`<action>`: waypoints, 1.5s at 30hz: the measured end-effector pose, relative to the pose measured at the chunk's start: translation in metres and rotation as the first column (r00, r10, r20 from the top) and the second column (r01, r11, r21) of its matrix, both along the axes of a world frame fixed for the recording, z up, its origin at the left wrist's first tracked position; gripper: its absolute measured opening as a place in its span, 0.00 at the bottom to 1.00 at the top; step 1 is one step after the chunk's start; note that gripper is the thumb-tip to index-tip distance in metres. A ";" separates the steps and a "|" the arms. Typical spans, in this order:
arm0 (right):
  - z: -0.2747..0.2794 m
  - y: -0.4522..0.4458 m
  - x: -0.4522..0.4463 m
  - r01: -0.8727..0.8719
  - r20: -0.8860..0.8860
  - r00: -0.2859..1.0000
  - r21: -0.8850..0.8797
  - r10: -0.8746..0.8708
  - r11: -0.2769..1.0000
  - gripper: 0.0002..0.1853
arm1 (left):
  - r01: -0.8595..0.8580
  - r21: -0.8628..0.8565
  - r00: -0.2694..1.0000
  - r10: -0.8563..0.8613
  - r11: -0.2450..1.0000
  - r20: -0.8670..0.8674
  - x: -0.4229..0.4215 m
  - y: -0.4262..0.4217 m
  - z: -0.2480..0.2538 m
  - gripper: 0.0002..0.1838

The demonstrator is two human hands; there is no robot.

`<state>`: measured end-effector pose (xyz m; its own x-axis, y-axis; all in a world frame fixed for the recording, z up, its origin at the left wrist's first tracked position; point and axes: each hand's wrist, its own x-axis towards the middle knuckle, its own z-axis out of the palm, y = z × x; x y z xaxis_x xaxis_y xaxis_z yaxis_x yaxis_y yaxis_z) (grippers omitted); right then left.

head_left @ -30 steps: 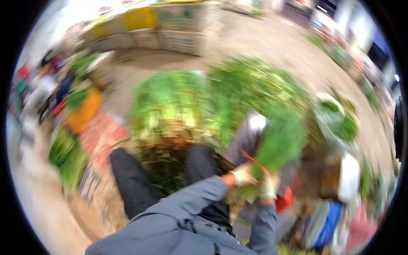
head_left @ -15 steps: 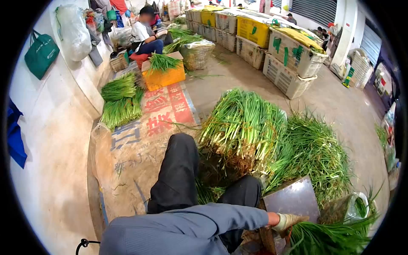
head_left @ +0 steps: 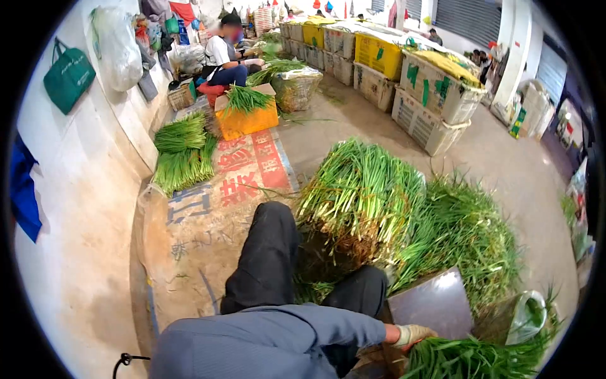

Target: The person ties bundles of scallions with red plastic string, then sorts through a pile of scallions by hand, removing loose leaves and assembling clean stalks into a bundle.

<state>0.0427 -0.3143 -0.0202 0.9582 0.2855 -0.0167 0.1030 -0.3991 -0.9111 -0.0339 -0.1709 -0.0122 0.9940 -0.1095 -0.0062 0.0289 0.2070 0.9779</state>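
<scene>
My left hand (head_left: 415,335), in a pale work glove, reaches across my body to the lower right. Its fingers curl against the end of a bunch of long green chives (head_left: 476,359), beside a flat grey metal plate (head_left: 435,304). The undersides of the fingers are partly hidden. My right hand is out of view. Above the plate lies a loose heap of chives (head_left: 470,234). A stacked pile of chives (head_left: 363,192), with pale stems and brown roots, stands in front of my knees.
Flattened printed cardboard (head_left: 218,234) covers the floor at left. Beyond it are tidy chive bundles (head_left: 184,155), an orange box (head_left: 249,121) and a seated person (head_left: 221,57). Stacked crates (head_left: 435,85) line the back. A plastic-lined container (head_left: 529,316) stands at right.
My left hand has shifted slightly left, its fingers now more curled. The bunch of chives beside it has also moved left. The seated person's arms have changed position.
</scene>
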 end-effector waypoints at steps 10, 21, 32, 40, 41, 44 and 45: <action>-0.030 -0.026 -0.023 0.003 -0.078 0.997 0.055 0.001 0.998 0.15 | 0.227 0.972 0.971 -0.094 0.065 -0.220 0.025 -0.011 0.180 0.12; -0.012 -0.056 -0.129 0.232 -0.353 0.919 0.122 -0.177 0.965 0.13 | 0.075 0.745 0.967 0.133 0.662 -0.216 0.014 0.051 0.046 0.52; 0.017 -0.025 -0.019 0.179 -0.189 0.972 0.193 -0.142 0.965 0.14 | -0.229 0.534 0.939 0.328 0.814 -0.098 0.005 0.087 0.060 0.36; 0.005 -0.020 -0.023 0.189 -0.251 0.963 0.386 -0.094 0.903 0.18 | -0.128 0.990 0.991 0.037 -0.067 0.131 0.020 -0.027 0.022 0.37; 0.025 -0.021 -0.027 0.216 -0.410 0.911 0.382 -0.044 0.898 0.18 | -0.181 0.975 0.980 0.059 -0.132 0.190 0.021 -0.035 0.006 0.35; 0.039 -0.008 -0.025 0.192 -0.307 0.948 0.346 -0.083 0.918 0.14 | -0.229 0.962 0.969 0.060 -0.151 0.240 0.014 -0.050 0.004 0.36; 0.040 -0.001 -0.018 0.134 -0.248 0.967 0.324 -0.052 0.937 0.15 | -0.136 0.988 0.989 0.051 -0.079 0.141 0.011 -0.050 0.019 0.37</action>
